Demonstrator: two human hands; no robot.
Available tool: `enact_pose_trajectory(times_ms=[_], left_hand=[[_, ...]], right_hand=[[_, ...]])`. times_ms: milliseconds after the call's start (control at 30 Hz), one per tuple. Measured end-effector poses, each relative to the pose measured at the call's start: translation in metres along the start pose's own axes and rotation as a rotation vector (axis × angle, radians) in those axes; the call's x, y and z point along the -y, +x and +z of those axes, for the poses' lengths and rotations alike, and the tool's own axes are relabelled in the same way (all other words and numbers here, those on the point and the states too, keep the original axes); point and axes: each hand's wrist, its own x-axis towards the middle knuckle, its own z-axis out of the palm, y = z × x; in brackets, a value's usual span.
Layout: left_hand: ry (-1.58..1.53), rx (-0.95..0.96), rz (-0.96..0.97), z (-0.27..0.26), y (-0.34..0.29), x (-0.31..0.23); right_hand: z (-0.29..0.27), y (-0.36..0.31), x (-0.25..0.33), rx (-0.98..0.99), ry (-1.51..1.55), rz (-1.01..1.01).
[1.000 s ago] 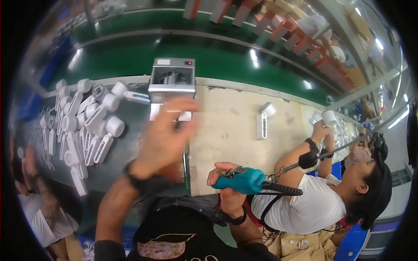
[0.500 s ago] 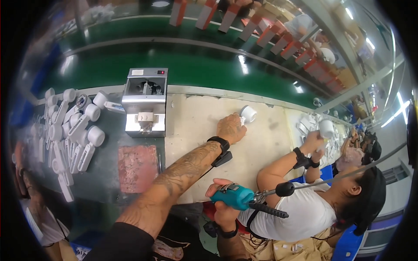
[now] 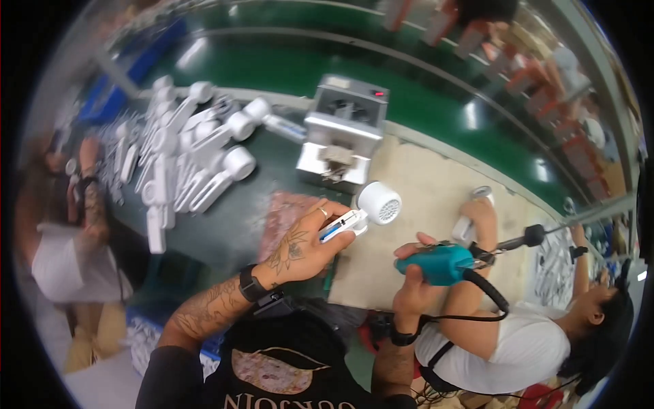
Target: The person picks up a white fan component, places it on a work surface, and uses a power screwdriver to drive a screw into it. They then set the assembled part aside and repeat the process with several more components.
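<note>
My left hand [image 3: 296, 249] is closed on the handle of a white handheld device [image 3: 379, 202]. The device has a round head with a perforated face, and a blue strip shows along its open handle. It is raised in front of a silver bench machine [image 3: 344, 129], beside a worn red mat [image 3: 286, 218]. My right hand [image 3: 415, 293] wraps round a teal electric screwdriver [image 3: 436, 264], which hangs from a cord and has a black cable sleeve at its right end. The screwdriver's bit is not visible. The two hands are apart.
Several white devices [image 3: 204, 136] lie heaped to the left on the dark tabletop. A co-worker's hand [image 3: 480, 213] is on another white device [image 3: 464, 228] over the pale board [image 3: 415, 163]. A green conveyor [image 3: 252, 71] runs behind. Another person sits at the far left.
The view has swung left. My left hand has drawn back from across the board and now holds the white device nearer me. The co-worker's hand has come down over the board.
</note>
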Motion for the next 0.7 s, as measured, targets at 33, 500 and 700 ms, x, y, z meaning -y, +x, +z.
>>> enact_pose_trajectory(times_ms=[33, 500, 700], left_hand=[[0.008, -0.025, -0.026, -0.009, -0.014, -0.001], [0.396, -0.209, 0.084, -0.047, -0.064, 0.014], [0.428, -0.201, 0.188, -0.050, -0.059, 0.024]], right_hand=[[0.008, 0.000, 0.000, 0.026, 0.015, 0.021], [0.066, -0.003, 0.017, 0.082, -0.089, 0.016], [0.064, -0.014, 0.009, 0.032, -0.055, -0.071]])
